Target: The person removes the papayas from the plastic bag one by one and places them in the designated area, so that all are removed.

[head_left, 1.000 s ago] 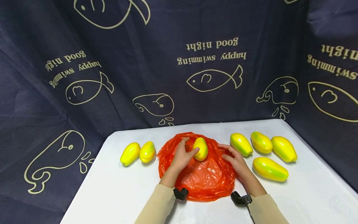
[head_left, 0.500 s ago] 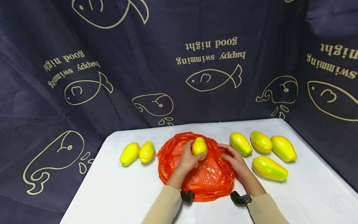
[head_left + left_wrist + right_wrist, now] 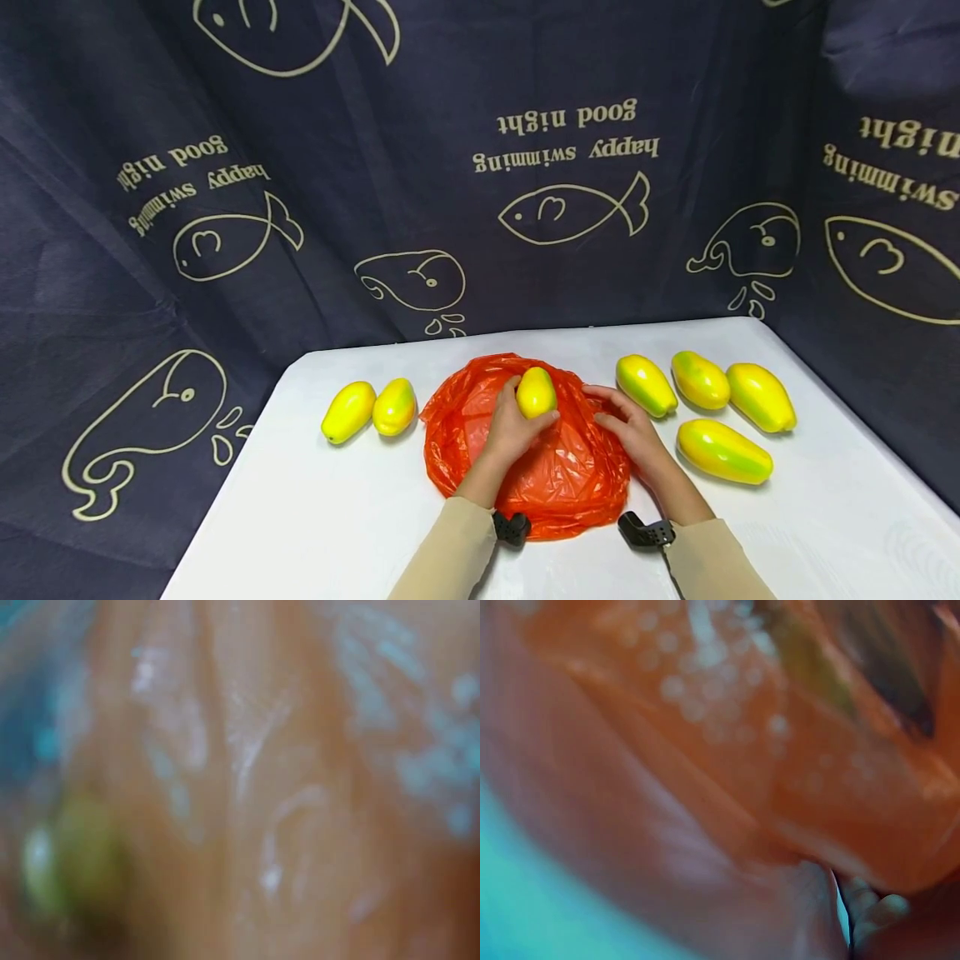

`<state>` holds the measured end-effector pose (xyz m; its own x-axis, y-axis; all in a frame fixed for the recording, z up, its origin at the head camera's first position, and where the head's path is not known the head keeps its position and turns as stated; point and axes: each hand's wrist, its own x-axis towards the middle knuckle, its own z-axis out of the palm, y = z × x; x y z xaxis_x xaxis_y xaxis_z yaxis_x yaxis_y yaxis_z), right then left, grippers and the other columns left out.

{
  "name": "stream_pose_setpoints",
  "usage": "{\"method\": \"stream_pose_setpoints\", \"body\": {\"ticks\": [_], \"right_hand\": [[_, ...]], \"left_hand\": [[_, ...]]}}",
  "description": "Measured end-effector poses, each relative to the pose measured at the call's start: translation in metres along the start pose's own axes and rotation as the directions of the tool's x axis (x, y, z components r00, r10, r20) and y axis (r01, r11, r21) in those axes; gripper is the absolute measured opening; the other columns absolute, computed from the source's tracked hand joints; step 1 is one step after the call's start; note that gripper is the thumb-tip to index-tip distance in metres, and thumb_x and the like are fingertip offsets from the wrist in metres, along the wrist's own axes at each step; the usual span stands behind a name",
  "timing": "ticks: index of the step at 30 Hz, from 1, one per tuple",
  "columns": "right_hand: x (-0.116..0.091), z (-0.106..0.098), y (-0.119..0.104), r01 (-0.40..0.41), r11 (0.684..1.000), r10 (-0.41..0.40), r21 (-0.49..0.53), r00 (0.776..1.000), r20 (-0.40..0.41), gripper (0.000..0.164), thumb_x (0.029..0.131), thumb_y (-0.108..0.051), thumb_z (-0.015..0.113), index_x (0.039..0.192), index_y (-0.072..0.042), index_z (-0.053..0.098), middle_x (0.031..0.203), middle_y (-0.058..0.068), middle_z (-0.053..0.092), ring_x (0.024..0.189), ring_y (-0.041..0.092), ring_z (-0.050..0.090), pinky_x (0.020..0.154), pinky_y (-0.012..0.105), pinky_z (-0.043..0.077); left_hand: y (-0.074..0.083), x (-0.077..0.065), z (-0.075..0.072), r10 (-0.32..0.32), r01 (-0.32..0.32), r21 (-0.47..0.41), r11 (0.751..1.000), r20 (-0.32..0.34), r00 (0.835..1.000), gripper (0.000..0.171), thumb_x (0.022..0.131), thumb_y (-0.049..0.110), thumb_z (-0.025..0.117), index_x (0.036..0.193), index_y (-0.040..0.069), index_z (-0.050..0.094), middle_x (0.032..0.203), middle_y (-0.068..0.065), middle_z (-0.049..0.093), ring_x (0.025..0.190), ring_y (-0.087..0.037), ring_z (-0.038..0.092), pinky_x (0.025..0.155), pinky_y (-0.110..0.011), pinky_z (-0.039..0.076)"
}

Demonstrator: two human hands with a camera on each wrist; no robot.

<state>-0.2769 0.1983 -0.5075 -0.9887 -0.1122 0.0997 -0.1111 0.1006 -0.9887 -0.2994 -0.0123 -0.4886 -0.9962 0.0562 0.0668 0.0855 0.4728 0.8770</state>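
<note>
A yellow papaya (image 3: pixel 536 392) stands within the open red plastic bag (image 3: pixel 570 467) in the head view. My left hand (image 3: pixel 512 432) grips it from the left and front, thumb across its near end and fingers along its far left side. The left wrist view is blurred, with creased bag film across most of it and a yellow-green patch at left. At the bag's right side my right hand (image 3: pixel 636 432) holds the rim, fingers reaching over it. In the right wrist view, bag film (image 3: pixel 705 772) covers much of that hand, and some fingertips (image 3: pixel 889 907) show below.
Two papayas lie left of the bag, the nearer one a yellow-orange papaya (image 3: pixel 394 407). Several more lie to the right, among them a front papaya (image 3: pixel 724 452) close to my right forearm. A dark printed curtain (image 3: pixel 420 150) hangs behind the white table (image 3: pixel 300 492).
My left hand has moved right and closed in on the papaya, thumb now across its near end. The right hand has stayed at the bag's rim.
</note>
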Motion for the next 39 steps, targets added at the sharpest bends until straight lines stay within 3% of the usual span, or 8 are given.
{"method": "stream_pose_setpoints", "body": {"ticks": [18,28,33,39], "right_hand": [[0.001,0.000,0.002,-0.013,1.000,0.013,0.000,1.000,0.002,0.045,0.099,-0.007,0.052,0.144,-0.012,0.051,0.150,0.014,0.047,0.118,0.001,0.052,0.094,0.014,0.050],[0.002,-0.001,0.003,-0.012,1.000,0.012,-0.017,1.000,0.000,0.046,0.098,-0.007,0.051,0.144,-0.014,0.051,0.151,0.012,0.047,0.117,-0.002,0.052,0.094,0.014,0.050],[0.002,0.000,0.004,-0.008,1.000,0.008,-0.010,1.000,0.002,0.045,0.098,-0.006,0.051,0.143,-0.014,0.051,0.151,0.012,0.047,0.117,-0.001,0.053,0.093,0.016,0.051],[0.002,-0.001,0.004,0.012,1.000,-0.012,-0.005,1.000,0.006,0.044,0.099,-0.006,0.052,0.143,-0.011,0.051,0.149,0.015,0.048,0.116,-0.001,0.053,0.094,0.015,0.050]], "left_hand": [[0.000,-0.001,0.000,0.028,-0.029,-0.029,0.999,-0.038,0.999,0.078,0.079,0.021,0.080,0.145,0.006,0.042,0.133,-0.014,0.055,0.109,-0.027,0.058,0.097,-0.047,0.051],[-0.001,0.001,0.000,-0.006,0.005,-0.081,0.997,-0.012,1.000,0.080,0.078,0.018,0.081,0.147,0.008,0.040,0.135,-0.013,0.054,0.110,-0.027,0.056,0.098,-0.048,0.052],[0.001,-0.001,-0.003,-0.022,0.024,-0.136,0.990,0.019,1.000,0.081,0.080,0.017,0.081,0.148,0.010,0.039,0.137,-0.013,0.052,0.113,-0.029,0.055,0.101,-0.050,0.050],[0.003,-0.006,-0.012,0.006,-0.005,-0.108,0.994,0.006,1.000,0.081,0.079,0.019,0.080,0.148,0.011,0.039,0.138,-0.014,0.054,0.113,-0.030,0.057,0.099,-0.050,0.052]]}}
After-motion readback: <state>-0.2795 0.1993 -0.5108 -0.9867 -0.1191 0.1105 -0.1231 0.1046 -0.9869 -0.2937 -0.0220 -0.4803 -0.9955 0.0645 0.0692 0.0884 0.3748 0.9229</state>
